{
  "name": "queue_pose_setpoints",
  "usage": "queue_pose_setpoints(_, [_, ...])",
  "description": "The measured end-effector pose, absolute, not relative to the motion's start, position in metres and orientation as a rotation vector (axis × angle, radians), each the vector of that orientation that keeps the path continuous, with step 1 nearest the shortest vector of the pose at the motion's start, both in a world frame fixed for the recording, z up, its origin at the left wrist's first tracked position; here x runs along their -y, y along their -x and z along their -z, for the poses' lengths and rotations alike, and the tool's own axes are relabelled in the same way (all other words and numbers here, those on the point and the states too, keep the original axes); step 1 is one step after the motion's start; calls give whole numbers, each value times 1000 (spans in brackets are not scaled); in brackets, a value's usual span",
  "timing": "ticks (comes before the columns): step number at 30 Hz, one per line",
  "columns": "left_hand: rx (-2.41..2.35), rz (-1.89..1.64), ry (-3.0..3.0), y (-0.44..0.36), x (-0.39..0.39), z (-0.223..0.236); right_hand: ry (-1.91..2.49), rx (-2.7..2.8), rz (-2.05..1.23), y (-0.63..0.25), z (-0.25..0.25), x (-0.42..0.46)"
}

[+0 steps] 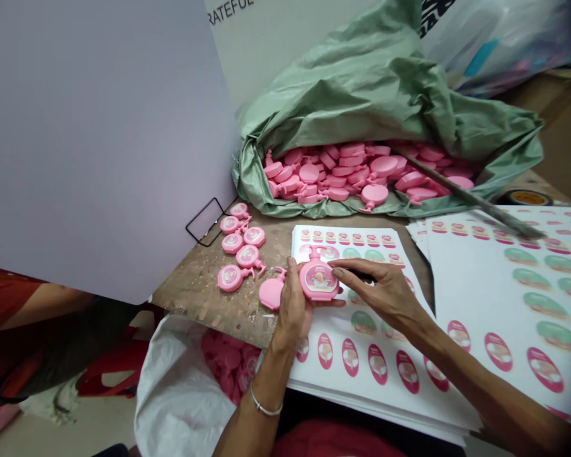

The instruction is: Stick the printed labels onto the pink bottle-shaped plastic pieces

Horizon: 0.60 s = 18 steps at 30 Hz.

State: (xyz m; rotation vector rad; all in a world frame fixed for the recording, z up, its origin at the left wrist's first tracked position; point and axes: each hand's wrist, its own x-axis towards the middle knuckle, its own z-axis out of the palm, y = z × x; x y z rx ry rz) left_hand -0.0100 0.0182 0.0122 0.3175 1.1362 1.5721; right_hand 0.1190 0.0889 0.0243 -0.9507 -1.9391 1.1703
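Note:
My left hand (292, 304) grips a pink bottle-shaped plastic piece (318, 279) with a round picture label on its face, held over a white sticker sheet (361, 355). My right hand (385, 292) lies over the sheet beside it, fingers stretched, with the fingertips pressing on the right edge of the label. An unlabelled pink piece (271, 293) rests on the table just left of my left hand. Several labelled pink pieces (240, 251) lie in a cluster further left.
A green plastic bag (380, 95) full of plain pink pieces (352, 171) sits behind. More sticker sheets (518, 279) lie at right under a long metal rod (476, 203). A white bag (181, 387) with pink pieces hangs below the worn table edge (209, 298). A large grey board (90, 139) stands left.

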Motion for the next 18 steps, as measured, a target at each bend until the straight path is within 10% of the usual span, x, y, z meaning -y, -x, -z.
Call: queue_pose_setpoints(18, [-1125, -1582, -298, 12, -19, -13, 940, 1966, -1066, -116, -28, -87])
